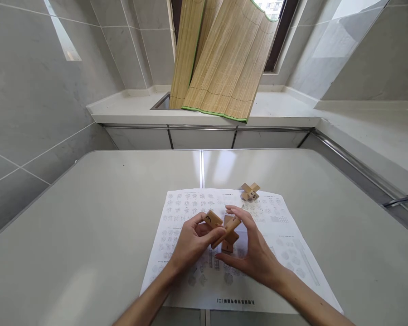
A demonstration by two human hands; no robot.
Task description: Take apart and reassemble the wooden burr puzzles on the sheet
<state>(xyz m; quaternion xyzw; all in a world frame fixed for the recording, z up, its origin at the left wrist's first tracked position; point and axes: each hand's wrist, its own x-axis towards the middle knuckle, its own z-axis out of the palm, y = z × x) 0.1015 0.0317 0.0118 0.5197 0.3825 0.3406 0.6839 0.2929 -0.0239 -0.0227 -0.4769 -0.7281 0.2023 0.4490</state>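
Note:
Several wooden puzzle pieces (pixel 228 232), some marked with black numbers, are joined crosswise above the printed sheet. My left hand (pixel 193 237) pinches the left side of this wooden burr puzzle between thumb and fingers. On the other side, my right hand (pixel 255 249) curves around it, thumb and fingers spread apart; its fingertips are near the top right piece, and I cannot tell whether they touch. A second wooden burr puzzle (pixel 250 192), cross-shaped and also numbered, rests at the sheet's upper right edge.
Under my hands lies a large white instruction sheet (pixel 177 290) with small printed diagrams, on a pale glossy table (pixel 88 226) with a centre seam. Behind the table is a white ledge (pixel 129 108). A bamboo blind (pixel 224 68) hangs over the window, and grey tiled walls (pixel 54 90) stand around.

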